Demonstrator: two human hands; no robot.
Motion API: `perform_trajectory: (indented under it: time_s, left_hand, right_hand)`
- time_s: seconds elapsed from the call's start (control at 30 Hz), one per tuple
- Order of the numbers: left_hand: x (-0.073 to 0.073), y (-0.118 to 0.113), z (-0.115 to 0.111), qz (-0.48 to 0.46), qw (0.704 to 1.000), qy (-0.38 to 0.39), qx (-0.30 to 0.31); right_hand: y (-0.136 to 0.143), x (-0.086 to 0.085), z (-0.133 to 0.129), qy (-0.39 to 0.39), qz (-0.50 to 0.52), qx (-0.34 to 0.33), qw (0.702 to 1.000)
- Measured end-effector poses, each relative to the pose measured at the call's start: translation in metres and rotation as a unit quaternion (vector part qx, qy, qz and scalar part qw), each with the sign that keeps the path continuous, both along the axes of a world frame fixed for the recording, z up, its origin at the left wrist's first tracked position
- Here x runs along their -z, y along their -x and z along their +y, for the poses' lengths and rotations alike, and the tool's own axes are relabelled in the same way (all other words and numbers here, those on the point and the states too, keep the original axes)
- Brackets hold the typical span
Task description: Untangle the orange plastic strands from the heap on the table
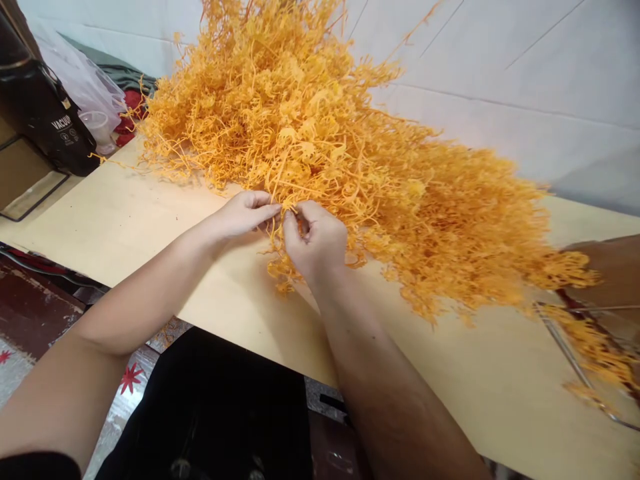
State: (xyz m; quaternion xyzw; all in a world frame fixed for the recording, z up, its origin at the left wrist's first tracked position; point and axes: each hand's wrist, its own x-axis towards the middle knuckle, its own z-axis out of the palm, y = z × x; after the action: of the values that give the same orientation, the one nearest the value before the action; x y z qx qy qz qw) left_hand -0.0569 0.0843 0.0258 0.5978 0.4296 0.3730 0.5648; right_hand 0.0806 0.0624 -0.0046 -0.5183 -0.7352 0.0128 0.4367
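A large heap of orange, stringy plastic-looking sprigs (300, 113) is piled on the pale table (230, 280). At its front edge my left hand (250, 212) pinches an orange sprig (287, 205) between thumb and fingers. Close beside it, my right hand (317, 237) has its thumb and curled fingers closed on the same sprig. Loose strands hang below and between the two hands. The fingertips of both hands are partly hidden by strands and by each other.
A black bag (50, 100) marked "VACUU" stands at the left end, near a clear plastic cup (97, 130) and a white plastic bag (83, 73). On the right lie a metal rod frame (570, 353) and a brown box (610, 280). A tiled wall (500, 73) rises behind.
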Motion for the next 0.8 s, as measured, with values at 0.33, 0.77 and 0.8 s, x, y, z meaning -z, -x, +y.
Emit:
perform_trajectory:
  time_s: [0.33,0.77,0.8]
  left_hand:
    - [0.015,-0.004,0.006,-0.048,0.997,0.057,-0.027]
    - [0.007,-0.007,0.001,-0.148,0.982,0.105,-0.06]
    - [0.005,-0.006,0.0,-0.165,0.979,0.104,-0.06]
  right_hand:
    - [0.001,0.001,-0.007,-0.004,-0.092,-0.112,0.989]
    - [0.0,0.001,-0.009,-0.013,-0.08,-0.108,0.991]
    - [0.0,0.0,-0.01,-0.013,-0.075,-0.105,0.992]
